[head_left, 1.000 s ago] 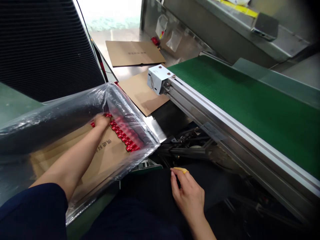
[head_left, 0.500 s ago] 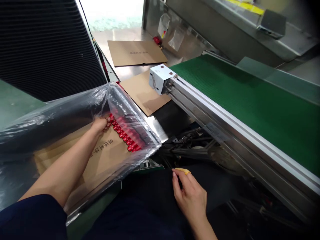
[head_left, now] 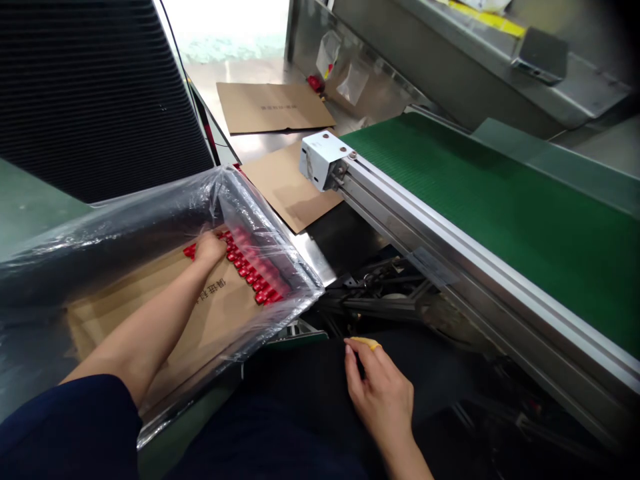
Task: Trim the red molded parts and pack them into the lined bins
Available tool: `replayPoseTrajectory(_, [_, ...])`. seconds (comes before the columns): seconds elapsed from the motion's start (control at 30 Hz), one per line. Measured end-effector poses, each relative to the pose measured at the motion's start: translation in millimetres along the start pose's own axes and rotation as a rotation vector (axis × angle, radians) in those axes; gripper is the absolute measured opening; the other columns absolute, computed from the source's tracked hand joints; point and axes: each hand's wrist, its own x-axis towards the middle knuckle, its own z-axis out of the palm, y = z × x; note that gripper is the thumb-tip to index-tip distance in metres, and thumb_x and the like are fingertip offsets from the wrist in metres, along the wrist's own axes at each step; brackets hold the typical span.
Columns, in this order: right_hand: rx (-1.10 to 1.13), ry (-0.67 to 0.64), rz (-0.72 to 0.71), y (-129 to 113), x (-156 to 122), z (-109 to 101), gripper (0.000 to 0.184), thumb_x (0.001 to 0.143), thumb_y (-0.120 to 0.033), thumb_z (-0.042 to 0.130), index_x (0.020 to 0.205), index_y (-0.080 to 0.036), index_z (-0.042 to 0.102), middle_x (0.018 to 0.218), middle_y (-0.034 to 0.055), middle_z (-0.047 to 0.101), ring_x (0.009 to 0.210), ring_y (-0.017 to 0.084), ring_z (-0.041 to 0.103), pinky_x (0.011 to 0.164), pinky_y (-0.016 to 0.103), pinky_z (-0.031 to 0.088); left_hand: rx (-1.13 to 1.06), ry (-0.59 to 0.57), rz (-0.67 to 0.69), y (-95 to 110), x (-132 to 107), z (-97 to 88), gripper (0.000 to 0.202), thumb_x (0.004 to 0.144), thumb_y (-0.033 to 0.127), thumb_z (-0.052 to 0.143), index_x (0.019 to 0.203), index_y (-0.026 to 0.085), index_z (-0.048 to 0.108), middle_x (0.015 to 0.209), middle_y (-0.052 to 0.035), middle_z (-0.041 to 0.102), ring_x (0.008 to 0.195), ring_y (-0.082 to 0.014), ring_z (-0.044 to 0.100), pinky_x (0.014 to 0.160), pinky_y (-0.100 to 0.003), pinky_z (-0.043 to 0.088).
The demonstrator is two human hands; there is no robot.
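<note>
Fingers of the left hand (head_left: pixel 210 248): bunched together and curled down, resting on the red parts; whether they pinch any single part, cannot tell.

Red parts (head_left: pixel 255 283): small, glossy, packed side by side in slanting rows along the far side of a cardboard box (head_left: pixel 103 347), under the left palm and running toward the box's right corner.

Clear plastic liner (head_left: pixel 150 230): lines the box, its loose folds rising around the red parts and the left hand.

Cardboard flap (head_left: pixel 220 313): lies inside the liner, printed with dark characters, just beside the red parts, with the left forearm passing over it.

Right hand (head_left: pixel 380 397): outside the box, above a dark lap (head_left: pixel 280 427), fingers loosely curled and close together.

Yellow piece (head_left: pixel 366 343): small, touching the right fingertips; whether pinched, cannot tell.

Navy sleeve (head_left: pixel 65 427): on the left arm.

Conveyor (head_left: pixel 500 213): green belt in an aluminium frame, to the right of the box, with a white block (head_left: pixel 320 159) at its near end.

Cardboard sheets (head_left: pixel 275 108): two, flat, beyond the box.
</note>
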Motion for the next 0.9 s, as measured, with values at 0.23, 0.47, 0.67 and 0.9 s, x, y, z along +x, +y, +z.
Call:
replayPoseTrajectory(0.23, [-0.002, 0.005, 0.009, 0.7, 1.0, 1.5, 0.022, 0.107, -0.031, 0.056, 0.107, -0.022, 0.075, 0.093, 0.0016, 0.074, 0.077, 0.016, 0.071, 0.068, 0.027, 0.046, 0.229, -0.009, 0.095, -11.4, -22.2, 1.7, 0.037, 0.099, 0.040, 0.066, 0.129, 0.018, 0.064, 0.129, -0.0110, 0.066, 0.115, -0.0279, 0.066, 0.098, -0.050, 0.056])
replayPoseTrajectory(0.47, [-0.010, 0.017, -0.002, 0.4, -0.6, -1.2, 0.024, 0.107, -0.032, 0.054, 0.105, -0.022, 0.075, 0.091, 0.0017, 0.074, 0.075, 0.016, 0.070, 0.066, 0.027, 0.045, 0.457, 0.003, 0.112, -51.3, -79.8, -6.4, 0.048, 0.101, 0.045, 0.061, 0.141, 0.020, 0.055, 0.130, -0.0121, 0.064, 0.110, -0.0279, 0.066, 0.096, -0.051, 0.056])
replayPoseTrajectory(0.67, [-0.013, 0.021, -0.004, 0.2, 0.2, 0.3, 0.024, 0.107, -0.031, 0.054, 0.106, -0.021, 0.076, 0.091, 0.0021, 0.074, 0.075, 0.016, 0.070, 0.065, 0.027, 0.045, 0.593, 0.008, 0.007, -63.9, -71.8, -24.4, 0.048, 0.101, 0.049, 0.059, 0.136, 0.017, 0.057, 0.119, -0.0116, 0.067, 0.101, -0.0263, 0.068, 0.091, -0.049, 0.057])
replayPoseTrajectory(0.9, [-0.006, 0.036, 0.010, -0.1, -1.0, -0.3, 0.024, 0.107, -0.031, 0.054, 0.105, -0.021, 0.076, 0.092, 0.0016, 0.074, 0.077, 0.016, 0.070, 0.068, 0.026, 0.045, 0.627, -0.055, 0.035, -65.1, -65.1, -37.4, 0.045, 0.101, 0.050, 0.060, 0.132, 0.018, 0.060, 0.118, -0.0104, 0.069, 0.101, -0.0256, 0.069, 0.091, -0.047, 0.058])
